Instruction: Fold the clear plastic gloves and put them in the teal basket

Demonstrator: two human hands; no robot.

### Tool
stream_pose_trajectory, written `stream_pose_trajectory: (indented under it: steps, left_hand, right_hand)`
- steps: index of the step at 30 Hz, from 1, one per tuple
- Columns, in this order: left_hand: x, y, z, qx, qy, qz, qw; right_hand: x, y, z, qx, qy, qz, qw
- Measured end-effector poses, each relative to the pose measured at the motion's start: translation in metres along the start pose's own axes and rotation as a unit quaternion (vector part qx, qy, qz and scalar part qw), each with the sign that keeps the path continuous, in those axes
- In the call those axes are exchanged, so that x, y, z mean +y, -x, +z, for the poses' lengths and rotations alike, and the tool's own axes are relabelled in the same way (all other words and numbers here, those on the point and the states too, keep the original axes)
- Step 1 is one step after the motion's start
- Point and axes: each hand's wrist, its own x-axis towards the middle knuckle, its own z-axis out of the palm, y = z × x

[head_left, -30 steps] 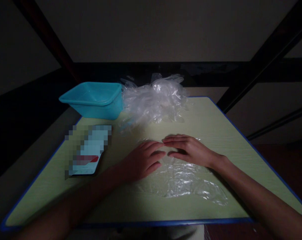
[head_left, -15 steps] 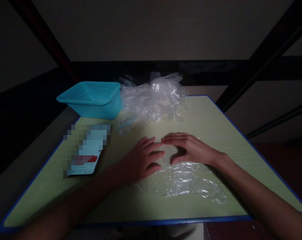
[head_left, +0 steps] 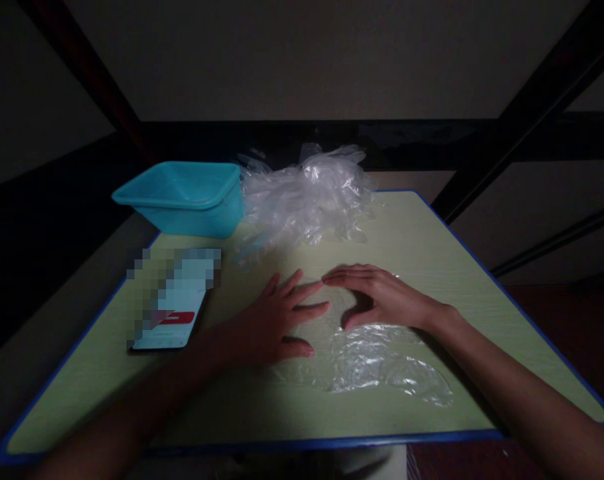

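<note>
A thin clear plastic glove (head_left: 369, 367) lies crinkled on the table in front of me, partly under my hands. My left hand (head_left: 277, 317) is palm down with its fingers spread, over the glove's left part. Facing it, my right hand (head_left: 382, 293) arches over the glove's upper edge, fingers stretched out side by side and thumb apart. The two hands' fingertips meet or nearly meet. Neither hand grips anything that I can see. Beyond them sits a loose pile of similar clear plastic gloves (head_left: 307, 193).
A turquoise plastic basket (head_left: 197, 217) stands at the table's far left, beside the pile. Nearer, a phone (head_left: 169, 333) with a lit, partly blurred screen lies left of my left hand. The pale table (head_left: 457, 287) has a blue edge. Dark bars frame the wall behind.
My left hand's fingers have spread wider, and its thumb has shifted slightly left and down. My right hand and the glove look almost unmoved.
</note>
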Motion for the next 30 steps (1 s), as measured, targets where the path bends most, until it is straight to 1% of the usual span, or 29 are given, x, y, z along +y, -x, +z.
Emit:
stream_pose_trajectory:
  steps: [5,11,13,17,20,24,27,30]
  left_hand:
    - [-0.001,0.002,-0.001,-0.022,0.001,-0.001,1.0]
    - [-0.001,0.001,-0.001,-0.023,0.004,-0.003,1.0]
    - [-0.001,0.002,-0.001,-0.016,0.006,-0.002,1.0]
    - [-0.001,0.003,0.001,0.016,0.004,0.001,1.0]
    - [-0.001,0.003,0.002,0.025,-0.002,0.0,1.0]
    - [-0.003,0.002,0.001,0.039,-0.019,-0.012,0.999]
    - [-0.007,0.002,-0.002,0.065,-0.028,-0.037,0.997]
    - [-0.011,0.001,-0.003,0.105,-0.026,-0.055,0.993]
  right_hand:
    - [0.0,0.001,0.0,-0.002,0.002,0.0,1.0]
    - [0.001,0.001,-0.001,-0.008,-0.013,-0.002,1.0]
    - [0.001,0.001,-0.002,-0.008,-0.021,-0.006,1.0]
    - [0.001,0.003,-0.004,-0.006,-0.032,0.0,0.999]
    - [0.003,0.006,-0.006,-0.001,-0.035,0.017,0.999]
    - [0.003,0.01,-0.016,0.033,-0.035,0.058,0.997]
    - [0.005,0.014,-0.026,0.048,-0.041,0.111,0.992]
    - [0.009,0.019,-0.034,0.042,-0.068,0.14,0.987]
